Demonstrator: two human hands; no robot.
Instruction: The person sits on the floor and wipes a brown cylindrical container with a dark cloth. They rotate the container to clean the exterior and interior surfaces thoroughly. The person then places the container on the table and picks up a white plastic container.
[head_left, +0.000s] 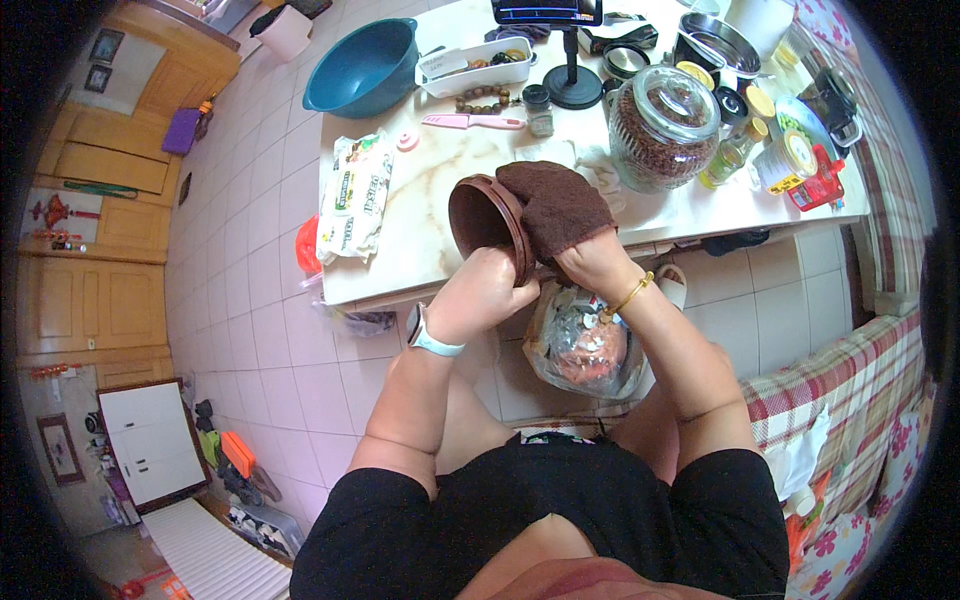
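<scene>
My left hand (487, 289), with a watch at the wrist, grips the near rim of a round brown lid or shallow dish (480, 214), which is tilted up on its side. Its fingers are partly hidden inside. A dark brown cloth (559, 206) lies against the outer side of that dish, and my right hand (592, 259) is mostly covered by it, pressing it there. Both are above the front edge of the marble-patterned table (420, 195). Left of them lies a pack of wipes (356, 195); a large glass jar (664, 127) with dark contents stands to the right.
Further back are a blue-green basin (364, 71), a pink knife (472, 121), a beaded bracelet (480, 97), a small spice jar (538, 111), a white box (476, 71) and a phone stand (572, 82). Bottles and tubs crowd the right. A lined waste bin (589, 345) stands below the table edge.
</scene>
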